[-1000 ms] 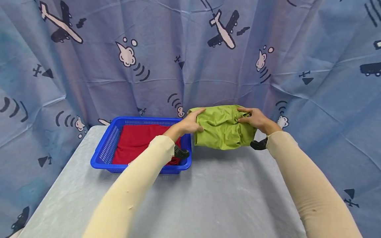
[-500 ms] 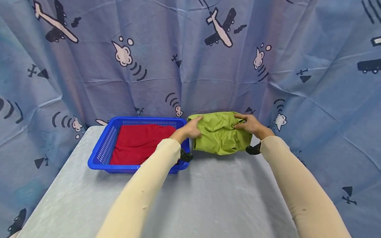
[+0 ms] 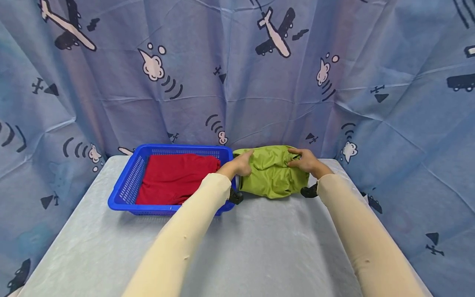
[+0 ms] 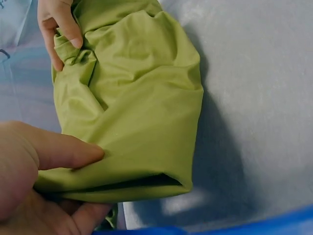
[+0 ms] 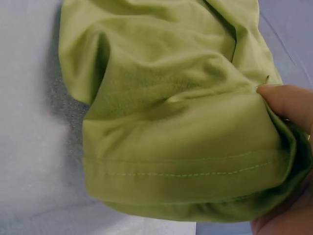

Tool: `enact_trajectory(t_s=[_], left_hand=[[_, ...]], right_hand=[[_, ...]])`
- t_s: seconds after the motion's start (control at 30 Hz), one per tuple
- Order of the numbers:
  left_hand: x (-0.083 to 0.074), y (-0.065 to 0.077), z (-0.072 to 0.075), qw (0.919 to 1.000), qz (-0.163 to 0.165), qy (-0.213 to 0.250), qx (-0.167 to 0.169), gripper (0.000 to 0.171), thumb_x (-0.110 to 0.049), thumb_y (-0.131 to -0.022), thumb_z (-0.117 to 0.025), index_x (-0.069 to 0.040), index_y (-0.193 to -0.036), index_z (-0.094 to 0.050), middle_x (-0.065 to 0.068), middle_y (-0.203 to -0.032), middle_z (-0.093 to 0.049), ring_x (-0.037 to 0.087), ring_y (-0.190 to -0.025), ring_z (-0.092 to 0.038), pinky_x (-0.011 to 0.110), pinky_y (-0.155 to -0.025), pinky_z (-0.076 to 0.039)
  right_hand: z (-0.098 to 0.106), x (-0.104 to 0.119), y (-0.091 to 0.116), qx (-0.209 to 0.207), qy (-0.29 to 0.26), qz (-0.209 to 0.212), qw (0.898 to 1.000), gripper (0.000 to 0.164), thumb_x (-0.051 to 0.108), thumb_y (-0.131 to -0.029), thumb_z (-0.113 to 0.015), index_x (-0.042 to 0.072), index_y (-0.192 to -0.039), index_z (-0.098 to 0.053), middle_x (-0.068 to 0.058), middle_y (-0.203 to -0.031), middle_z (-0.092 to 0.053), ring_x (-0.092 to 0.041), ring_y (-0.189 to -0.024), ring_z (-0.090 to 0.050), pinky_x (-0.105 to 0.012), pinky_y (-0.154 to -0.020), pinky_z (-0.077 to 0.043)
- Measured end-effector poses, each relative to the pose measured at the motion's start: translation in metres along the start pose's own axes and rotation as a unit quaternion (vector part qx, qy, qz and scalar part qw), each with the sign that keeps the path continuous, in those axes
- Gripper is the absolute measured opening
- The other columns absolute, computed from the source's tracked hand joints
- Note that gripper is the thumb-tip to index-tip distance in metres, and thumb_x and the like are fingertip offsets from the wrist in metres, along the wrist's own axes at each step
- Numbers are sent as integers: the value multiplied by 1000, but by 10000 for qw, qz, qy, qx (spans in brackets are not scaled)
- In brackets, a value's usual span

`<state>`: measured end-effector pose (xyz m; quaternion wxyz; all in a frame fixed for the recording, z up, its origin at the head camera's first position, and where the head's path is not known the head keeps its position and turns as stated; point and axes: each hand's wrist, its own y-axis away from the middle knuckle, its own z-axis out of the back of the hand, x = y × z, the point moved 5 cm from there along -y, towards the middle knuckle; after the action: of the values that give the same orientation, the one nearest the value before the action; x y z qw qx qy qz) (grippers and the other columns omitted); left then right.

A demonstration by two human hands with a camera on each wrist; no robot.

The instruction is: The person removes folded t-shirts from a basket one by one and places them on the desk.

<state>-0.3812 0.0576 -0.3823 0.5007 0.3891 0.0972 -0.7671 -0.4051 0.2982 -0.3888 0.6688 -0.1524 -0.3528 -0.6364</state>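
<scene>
- Blue curtain (image 3: 189, 49) hangs behind everything I see on my head camera, with planes, puffy clouds and little curved lines drawn on it.
- Below it is a pale grey bench (image 3: 259, 243), and it looks a bit shiny.
- On the left part of the bench I see a blue basket (image 3: 148, 207) with lots of small holes in its sides. A red cloth (image 3: 174, 177) lies flat inside it.
- Just right of the basket is the green cloth (image 3: 272, 175), folded into a puffy bundle near the back of the bench. I can't tell if its underside touches the bench.
- My left wrist camera shows the grip of the left hand (image 3: 242, 164) pinching the left end of the green cloth, thumb on top and fingers under the fold. That arm reaches across the basket's right side.
- I see the grip of the right hand (image 3: 307, 161) pinching a bunched bit near the other end. My right wrist camera shows a line of stitches along that end.
- Both arms wear long cream sleeves (image 3: 178, 239), and I see a black thing (image 3: 235, 196) under each wrist.
</scene>
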Motion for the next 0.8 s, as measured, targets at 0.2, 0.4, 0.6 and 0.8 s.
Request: enact_trajectory(t_s=[0.2, 0.4, 0.6, 0.8], left_hand=[[-4, -1, -4, 9997, 196, -115, 50, 83, 14, -91, -44, -10, -164, -13, 14, -168, -26, 27, -151, -32, 36, -115, -36], [-5, 1, -5, 9982, 361, -467, 53, 77, 7, -93, -49, -6, -162, -18, 18, -164, -33, 30, -151, -34, 37, -119, -36], [-4, 5, 4, 9962, 866, 0, -77, 72, -13, -98, -59, -4, -160, -24, 20, -161, -36, 35, -135, -52, 43, -102, -54], [-7, 10, 21, 9936, 1094, 42, -282, 61, -25, -103, -54, -1, -155, -33, 21, -154, -43, 33, -115, -65, 39, -89, -60]], right_hand=[[-9, -2, -6, 140, 79, 120, 9998, 71, 10, -100, -59, 6, -161, -23, -27, -167, -12, -48, -154, -7, -61, -123, -21], [-19, -4, -8, 115, 230, 164, 9995, 70, 4, -99, -59, 0, -160, -23, -30, -166, -13, -50, -153, -8, -61, -123, -21], [-23, -5, -8, 133, 591, -21, 9982, 71, 4, -101, -56, 0, -161, -18, -31, -165, -15, -50, -152, -15, -60, -120, -29], [-19, -11, -3, 295, 1214, -284, 9918, 67, 12, -103, -52, -7, -158, -19, -37, -160, -18, -54, -147, -23, -62, -117, -34]])
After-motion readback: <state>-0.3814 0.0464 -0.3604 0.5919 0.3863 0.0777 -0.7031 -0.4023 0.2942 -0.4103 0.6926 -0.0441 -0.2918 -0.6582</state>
